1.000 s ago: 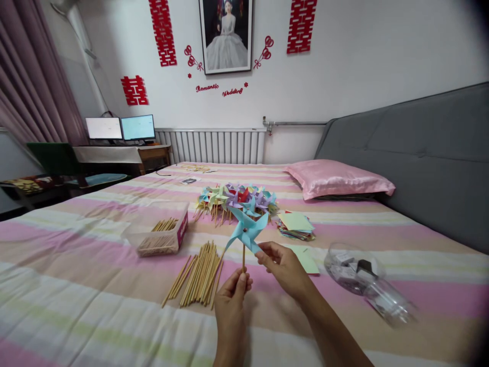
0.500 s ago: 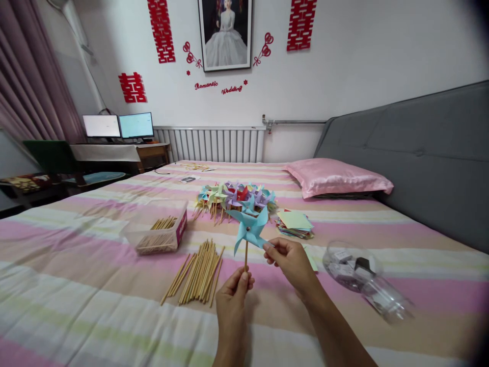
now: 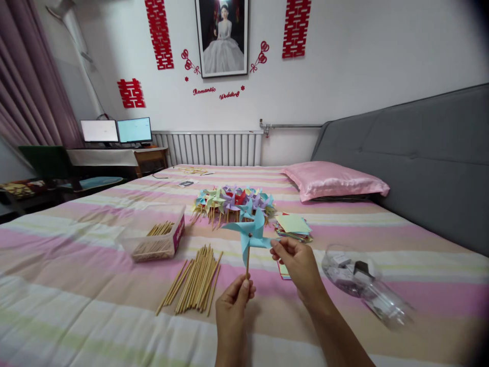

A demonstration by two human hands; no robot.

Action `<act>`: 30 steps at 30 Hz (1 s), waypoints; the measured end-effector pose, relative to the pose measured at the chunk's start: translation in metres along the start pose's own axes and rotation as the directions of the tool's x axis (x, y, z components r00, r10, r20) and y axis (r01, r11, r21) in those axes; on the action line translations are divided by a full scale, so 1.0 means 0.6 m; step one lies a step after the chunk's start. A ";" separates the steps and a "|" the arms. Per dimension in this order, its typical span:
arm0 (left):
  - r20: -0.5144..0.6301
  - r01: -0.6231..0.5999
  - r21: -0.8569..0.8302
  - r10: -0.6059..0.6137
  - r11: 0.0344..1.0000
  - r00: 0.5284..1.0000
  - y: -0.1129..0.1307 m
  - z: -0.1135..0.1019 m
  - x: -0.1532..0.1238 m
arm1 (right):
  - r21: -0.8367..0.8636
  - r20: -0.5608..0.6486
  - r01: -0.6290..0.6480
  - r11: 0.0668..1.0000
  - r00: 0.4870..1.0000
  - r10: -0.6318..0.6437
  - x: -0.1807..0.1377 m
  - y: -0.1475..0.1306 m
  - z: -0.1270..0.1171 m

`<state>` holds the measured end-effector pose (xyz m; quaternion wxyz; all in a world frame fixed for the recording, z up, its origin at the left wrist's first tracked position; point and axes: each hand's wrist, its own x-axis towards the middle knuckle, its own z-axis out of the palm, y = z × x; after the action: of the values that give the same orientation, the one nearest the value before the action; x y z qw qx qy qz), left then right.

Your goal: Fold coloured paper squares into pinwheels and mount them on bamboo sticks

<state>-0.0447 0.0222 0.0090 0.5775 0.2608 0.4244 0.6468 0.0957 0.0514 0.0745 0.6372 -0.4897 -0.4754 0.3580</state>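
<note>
My left hand (image 3: 231, 306) pinches the wooden stick of a light blue paper pinwheel (image 3: 250, 233) and holds it upright over the bed. My right hand (image 3: 296, 262) pinches the right blade tip of that pinwheel. Behind it lies a heap of finished coloured pinwheels (image 3: 233, 200). Loose wooden sticks (image 3: 194, 280) lie on the bed to the left of my hands.
A small box with sticks (image 3: 156, 240) sits left of the loose pile. Stacked coloured paper squares (image 3: 293, 225) lie right of the heap. A clear plastic jar (image 3: 361, 283) lies on its side at right. A pink pillow (image 3: 334, 179) and grey headboard (image 3: 420, 153) stand behind.
The pinwheel's blades have turned between frames while my right hand kept its tip. Both hands have drifted slightly right and the camera has tilted a little.
</note>
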 end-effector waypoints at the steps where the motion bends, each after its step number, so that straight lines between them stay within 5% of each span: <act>1: 0.003 -0.002 0.002 0.002 1.000 1.000 0.001 0.000 -0.001 | 0.010 -0.002 -0.008 1.000 1.000 0.008 0.001 -0.001 0.000; 8: 0.036 -0.004 0.023 0.003 1.000 0.999 0.000 0.004 -0.003 | 0.125 0.023 -0.033 0.992 0.999 0.031 -0.004 -0.012 0.006; 22: 0.100 0.002 0.072 -0.010 0.997 0.995 -0.007 0.007 -0.007 | 0.008 -0.035 -0.020 1.000 0.999 0.020 0.004 -0.001 -0.003; 25: 0.060 0.026 0.018 -0.027 0.999 0.998 -0.003 0.004 -0.003 | -0.138 -0.142 0.129 0.982 0.979 -0.148 -0.006 -0.014 -0.001; 27: 0.019 0.045 -0.020 -0.045 0.999 0.999 -0.001 0.000 0.000 | -0.297 -0.217 0.284 0.912 0.910 -0.354 -0.023 -0.033 -0.001; 29: -0.009 0.057 -0.054 -0.058 0.997 0.998 0.001 -0.004 0.001 | -0.361 -0.097 0.409 0.838 0.878 -0.470 -0.048 -0.058 -0.001; 30: -0.007 0.054 -0.066 -0.054 0.996 0.999 0.002 -0.005 0.000 | -0.322 0.067 0.471 0.821 0.877 -0.477 -0.062 -0.071 -0.001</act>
<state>-0.0476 0.0218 0.0085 0.6011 0.2271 0.4123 0.6458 0.0852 0.0057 0.1060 0.6194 -0.4585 -0.6294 0.1001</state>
